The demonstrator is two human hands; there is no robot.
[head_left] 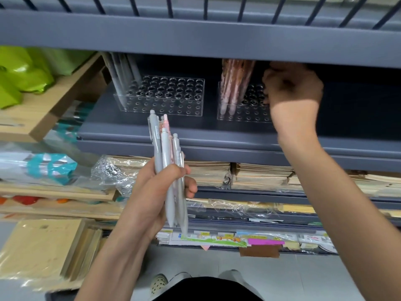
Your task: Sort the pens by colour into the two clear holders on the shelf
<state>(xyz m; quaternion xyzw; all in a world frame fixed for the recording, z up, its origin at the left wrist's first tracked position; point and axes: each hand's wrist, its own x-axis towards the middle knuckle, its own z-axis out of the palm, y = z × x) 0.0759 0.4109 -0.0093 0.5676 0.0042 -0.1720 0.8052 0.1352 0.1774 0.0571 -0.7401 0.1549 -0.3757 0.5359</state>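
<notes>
Two clear holders with rows of holes stand on the grey shelf [195,133]. The left holder [158,106] has several grey pens [121,70] leaning in its left end. The right holder [243,116] has several pink pens [233,83] in its left end. My left hand [152,192] grips a bundle of grey pens [167,153] upright below the shelf, with one pink pen [164,124] among them. My right hand [293,88] reaches over the right holder, its back to the camera and its fingers curled. What it holds is hidden.
The upper shelf's front edge [195,40] hangs low over the holders. Green packets [23,70] lie on a wooden tray [65,83] at the left. Stacks of notebooks [260,177] fill the shelf below. Wrapped paper pads [43,246] sit at the bottom left.
</notes>
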